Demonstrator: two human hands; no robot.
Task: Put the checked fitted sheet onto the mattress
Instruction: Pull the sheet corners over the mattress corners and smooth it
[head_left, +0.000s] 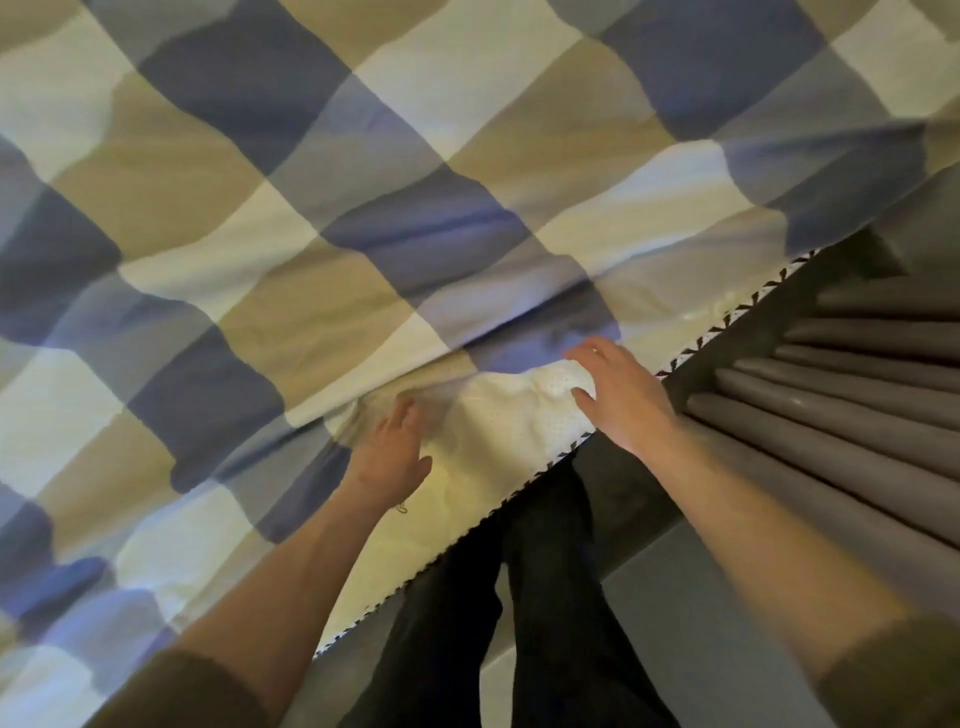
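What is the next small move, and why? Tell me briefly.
Probably grip the checked sheet at its hem with the left hand and right hand and pull it over the near edge: bare white mattress shows between both hands, and neither hand plainly grips the cloth yet.

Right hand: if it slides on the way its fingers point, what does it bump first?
The right hand points up-left over the bare mattress. It would likely first meet the bunched edge of the sheet, just past its fingertips, though depth is hard to judge.
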